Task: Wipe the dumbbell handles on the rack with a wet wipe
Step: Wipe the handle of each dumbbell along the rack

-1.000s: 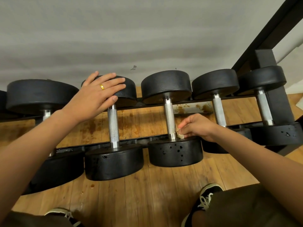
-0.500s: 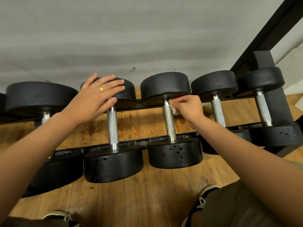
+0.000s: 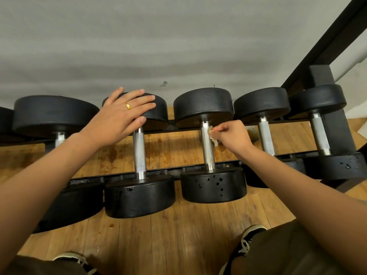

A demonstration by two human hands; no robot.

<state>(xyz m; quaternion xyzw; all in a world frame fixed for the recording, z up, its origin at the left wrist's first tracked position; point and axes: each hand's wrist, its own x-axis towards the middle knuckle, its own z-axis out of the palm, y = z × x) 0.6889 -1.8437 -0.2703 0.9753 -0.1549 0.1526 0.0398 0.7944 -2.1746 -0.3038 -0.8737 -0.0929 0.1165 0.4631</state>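
Note:
Several black dumbbells with knurled silver handles lie across a low black rack (image 3: 178, 128). My right hand (image 3: 231, 136) pinches a small crumpled wet wipe (image 3: 213, 136) against the right side of the middle dumbbell's handle (image 3: 206, 147), near its far end. My left hand (image 3: 119, 118), wearing a gold ring, rests flat with straight fingers on the far head of the neighbouring dumbbell (image 3: 158, 114), whose handle (image 3: 139, 153) is bare.
Two more dumbbell handles stand to the right (image 3: 265, 135), (image 3: 319, 133), and a larger dumbbell (image 3: 51, 114) to the left. A black frame post (image 3: 335, 120) rises at the right. Wooden floor (image 3: 178, 235) lies below, with my shoes (image 3: 252, 235) near the bottom edge. A grey wall is behind.
My right hand with the wipe slid from the near end of the middle handle up to its far end, then came back down slightly. The left hand stayed on the dumbbell head.

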